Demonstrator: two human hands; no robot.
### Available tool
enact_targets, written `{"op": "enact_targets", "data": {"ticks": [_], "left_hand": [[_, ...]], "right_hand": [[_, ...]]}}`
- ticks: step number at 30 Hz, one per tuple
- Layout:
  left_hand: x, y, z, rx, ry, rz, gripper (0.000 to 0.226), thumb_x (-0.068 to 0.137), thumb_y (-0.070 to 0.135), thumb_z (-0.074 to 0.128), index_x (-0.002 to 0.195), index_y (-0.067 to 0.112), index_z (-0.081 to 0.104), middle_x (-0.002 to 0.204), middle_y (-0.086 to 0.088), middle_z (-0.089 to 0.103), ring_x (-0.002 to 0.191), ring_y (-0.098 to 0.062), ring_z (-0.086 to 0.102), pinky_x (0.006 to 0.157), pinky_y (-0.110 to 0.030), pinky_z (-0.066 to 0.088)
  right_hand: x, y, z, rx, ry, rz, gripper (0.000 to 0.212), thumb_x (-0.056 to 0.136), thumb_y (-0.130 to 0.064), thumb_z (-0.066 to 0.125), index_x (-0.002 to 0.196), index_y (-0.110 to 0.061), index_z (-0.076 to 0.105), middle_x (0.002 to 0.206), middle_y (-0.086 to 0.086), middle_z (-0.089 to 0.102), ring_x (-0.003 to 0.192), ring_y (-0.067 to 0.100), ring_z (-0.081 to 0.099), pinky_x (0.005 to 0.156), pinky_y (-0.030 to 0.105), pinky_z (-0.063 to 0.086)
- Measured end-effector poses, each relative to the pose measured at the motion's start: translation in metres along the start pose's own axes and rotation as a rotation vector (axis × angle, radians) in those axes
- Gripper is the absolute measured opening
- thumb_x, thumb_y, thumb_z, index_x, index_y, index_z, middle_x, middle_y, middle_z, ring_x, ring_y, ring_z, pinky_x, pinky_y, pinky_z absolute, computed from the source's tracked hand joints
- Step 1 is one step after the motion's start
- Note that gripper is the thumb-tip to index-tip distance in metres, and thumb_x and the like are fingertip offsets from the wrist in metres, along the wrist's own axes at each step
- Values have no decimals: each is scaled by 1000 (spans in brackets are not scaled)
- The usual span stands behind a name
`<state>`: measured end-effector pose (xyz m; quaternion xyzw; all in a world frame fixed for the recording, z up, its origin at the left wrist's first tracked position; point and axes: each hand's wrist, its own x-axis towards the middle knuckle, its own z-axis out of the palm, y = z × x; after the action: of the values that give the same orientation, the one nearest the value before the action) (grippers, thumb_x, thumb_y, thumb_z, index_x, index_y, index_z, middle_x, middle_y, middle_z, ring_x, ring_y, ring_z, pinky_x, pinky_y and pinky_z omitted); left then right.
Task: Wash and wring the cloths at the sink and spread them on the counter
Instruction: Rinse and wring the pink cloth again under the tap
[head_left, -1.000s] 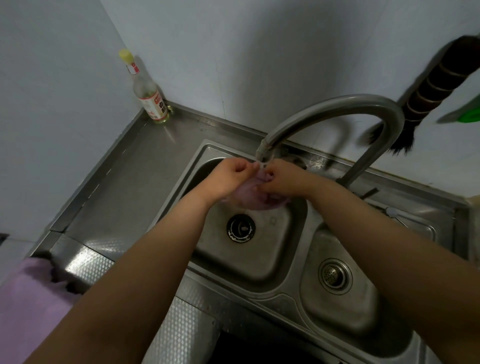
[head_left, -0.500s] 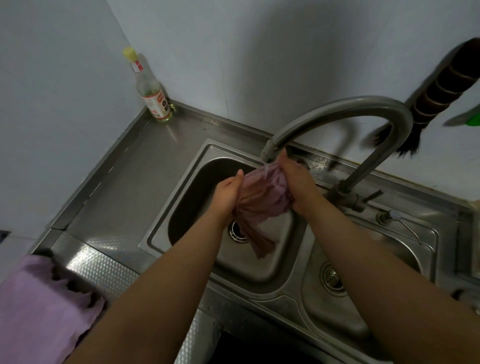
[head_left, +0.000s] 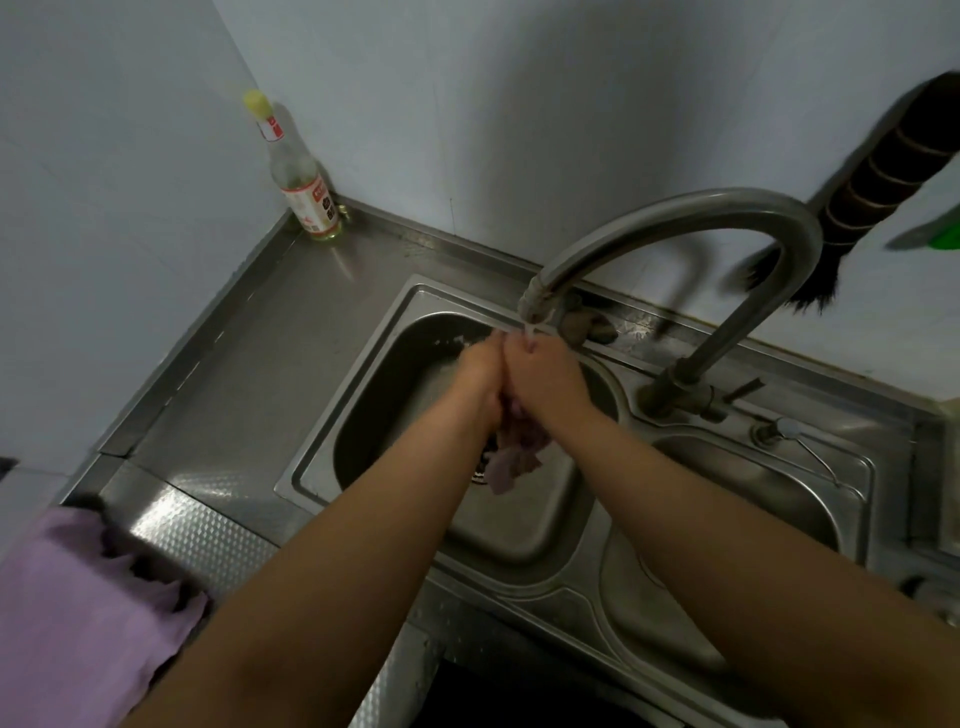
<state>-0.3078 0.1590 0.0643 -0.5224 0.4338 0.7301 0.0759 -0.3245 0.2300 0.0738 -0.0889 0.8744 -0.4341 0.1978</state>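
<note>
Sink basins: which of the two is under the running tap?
The left basin, nearer the bottle. Both hands squeeze the cloth there beneath the spout; the right basin holds nothing visible.

**A steel kitchen corner under dim light**

Two pale, plain walls (head_left: 571, 104) meet in a corner above a stainless-steel tabletop (head_left: 291, 332), its front strip embossed with a fine pattern. A yellow-capped bottle (head_left: 301, 176) stands upright in the corner. A dark brush (head_left: 878, 176) hangs on the far wall, casting a shadow, with a green object (head_left: 943, 236) partly visible at the right edge.
</note>
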Motion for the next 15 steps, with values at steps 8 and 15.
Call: {"op": "enact_targets", "data": {"ticks": [8, 15], "left_hand": [[-2, -8, 3, -53, -24, 90, 25, 97, 27, 47, 78, 14, 58, 70, -6, 57, 66, -19, 55, 61, -28, 46], [7, -20, -4, -4, -53, 125, 30, 98, 29, 43, 73, 16, 54, 50, 0, 55, 57, -18, 50, 48, -22, 44]], "right_hand": [[-2, 6, 5, -21, 22, -39, 42, 97, -27, 38, 59, -13, 50, 62, 4, 56, 64, 22, 58, 59, 25, 38], [-13, 14, 14, 45, -55, 1, 42, 95, -40, 34, 60, -23, 49, 59, 2, 55, 60, 23, 57, 63, 35, 48]]}}
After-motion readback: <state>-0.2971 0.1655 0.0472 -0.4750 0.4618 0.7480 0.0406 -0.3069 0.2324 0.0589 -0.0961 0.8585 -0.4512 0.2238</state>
